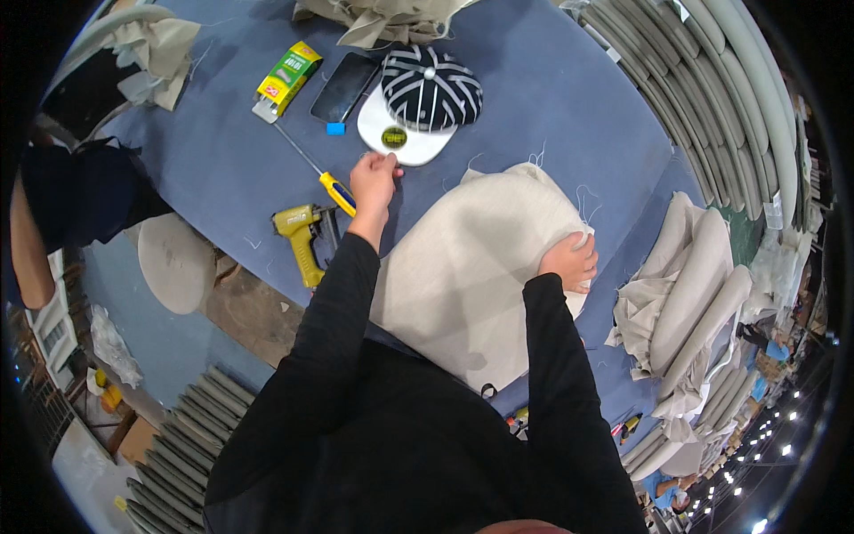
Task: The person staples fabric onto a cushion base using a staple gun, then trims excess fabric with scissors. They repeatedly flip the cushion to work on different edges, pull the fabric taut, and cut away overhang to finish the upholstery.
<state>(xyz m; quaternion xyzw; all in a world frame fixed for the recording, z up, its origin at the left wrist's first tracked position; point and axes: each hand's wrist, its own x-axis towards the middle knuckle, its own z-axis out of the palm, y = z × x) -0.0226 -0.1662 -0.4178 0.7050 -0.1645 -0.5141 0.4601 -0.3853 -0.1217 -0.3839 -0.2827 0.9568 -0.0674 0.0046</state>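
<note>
Before me on the blue-covered table lies a beige fabric-covered seat panel (471,267), loose threads trailing from its far edge. My right hand (569,260) is closed around the panel's right edge, fingers curled over the fabric. Beyond the panel's left side, my left hand (374,189) has its fingers curled together by the white brim of a black-and-white cap (433,89); whatever they may pinch is too small to make out. Just left of that hand rests a yellow-handled screwdriver (338,193). An olive-yellow staple gun (304,242) lies beside my left forearm.
A yellow-green box (289,76) and a dark phone (344,86) lie left of the cap. Crumpled beige fabric (382,18) sits at the far edge. Stacked grey panels (703,89) stand far right, with more covered pieces (689,294) nearer. Another person's arm (28,249) shows at left.
</note>
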